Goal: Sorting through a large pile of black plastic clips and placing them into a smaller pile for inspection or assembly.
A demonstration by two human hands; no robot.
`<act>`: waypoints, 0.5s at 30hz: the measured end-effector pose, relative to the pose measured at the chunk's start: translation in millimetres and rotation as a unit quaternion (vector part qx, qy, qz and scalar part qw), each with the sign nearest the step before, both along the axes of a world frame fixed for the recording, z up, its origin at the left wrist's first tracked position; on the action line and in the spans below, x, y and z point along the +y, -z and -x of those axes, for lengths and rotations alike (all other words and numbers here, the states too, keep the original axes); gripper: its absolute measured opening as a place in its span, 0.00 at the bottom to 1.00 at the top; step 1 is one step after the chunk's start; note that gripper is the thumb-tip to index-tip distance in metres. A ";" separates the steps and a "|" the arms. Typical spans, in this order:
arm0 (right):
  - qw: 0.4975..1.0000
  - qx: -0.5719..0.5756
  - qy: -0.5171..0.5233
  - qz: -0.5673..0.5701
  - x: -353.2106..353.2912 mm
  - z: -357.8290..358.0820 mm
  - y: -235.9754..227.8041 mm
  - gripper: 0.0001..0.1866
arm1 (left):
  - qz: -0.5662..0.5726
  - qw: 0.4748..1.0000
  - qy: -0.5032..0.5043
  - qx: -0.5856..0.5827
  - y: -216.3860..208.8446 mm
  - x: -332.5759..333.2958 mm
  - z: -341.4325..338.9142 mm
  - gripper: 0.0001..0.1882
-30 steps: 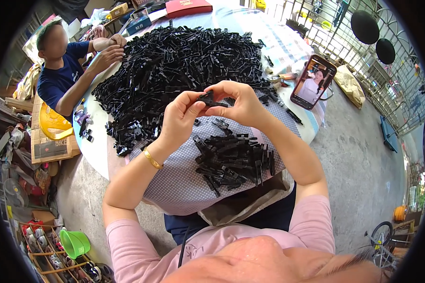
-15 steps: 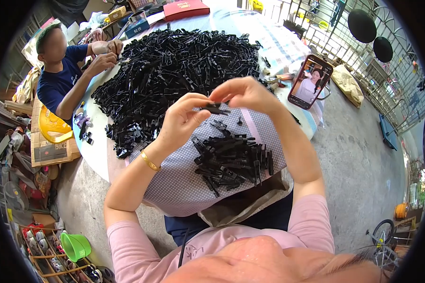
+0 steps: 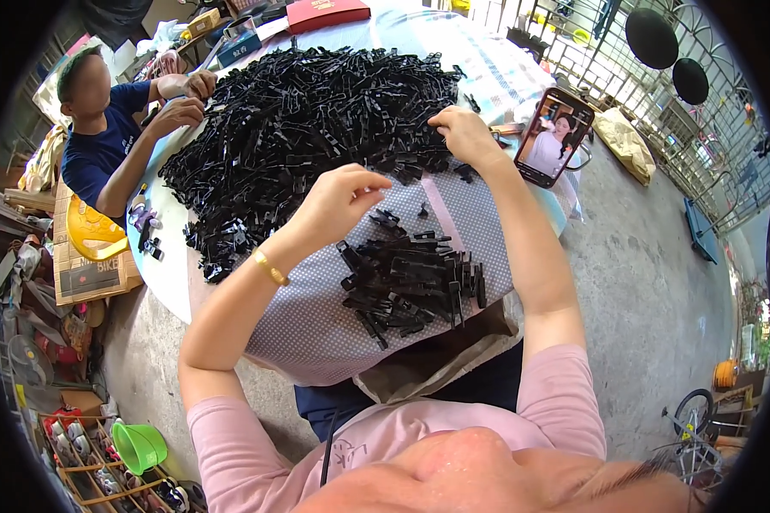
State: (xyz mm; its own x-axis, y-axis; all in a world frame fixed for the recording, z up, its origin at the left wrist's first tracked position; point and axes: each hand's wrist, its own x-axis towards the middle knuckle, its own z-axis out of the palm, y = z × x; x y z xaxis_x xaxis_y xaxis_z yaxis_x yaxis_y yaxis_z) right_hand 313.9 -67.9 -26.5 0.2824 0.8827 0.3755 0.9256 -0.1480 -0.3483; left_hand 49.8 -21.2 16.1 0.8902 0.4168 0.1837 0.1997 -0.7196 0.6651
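A large heap of black clips [image 3: 308, 128] covers much of the round table. A smaller pile of black clips [image 3: 411, 286] lies nearer me on the dotted cloth. Over the gap between the two piles hovers my left hand [image 3: 338, 201], fingers loosely bent, thumb apart, no clip visible in it. My right hand [image 3: 469, 138] reaches to the right edge of the large heap with its fingertips drawn together. Whatever they may hold there is hidden.
A phone [image 3: 554, 137] playing video stands right of my right hand. Across the table at left, a co-worker [image 3: 103, 141] works with both hands at the heap's edge. A red box [image 3: 327, 14] sits at the far edge; an open bag [image 3: 436, 359] hangs by my lap.
My hands have moved apart from where they met over a black clip. The right went away toward the heap's right edge; the left stayed near, and the clip no longer shows between them.
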 end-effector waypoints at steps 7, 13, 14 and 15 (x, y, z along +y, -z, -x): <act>0.999 -0.021 -0.020 -0.020 -5.3 -6.4 2.5 0.11 | -0.305 0.952 0.026 -0.002 23.0 10.5 -54.6 0.08; 0.999 0.003 -0.032 -0.007 -9.1 -10.5 -2.1 0.07 | -0.021 0.998 -0.041 -0.041 15.0 11.4 -42.6 0.09; 0.999 0.005 -0.034 -0.008 -10.0 -7.6 -7.2 0.07 | 0.065 0.996 -0.050 -0.040 12.0 12.9 -36.8 0.10; 0.999 0.014 -0.028 0.018 -10.6 -5.2 -11.9 0.07 | 0.152 0.986 -0.059 -0.040 8.2 14.1 -30.7 0.10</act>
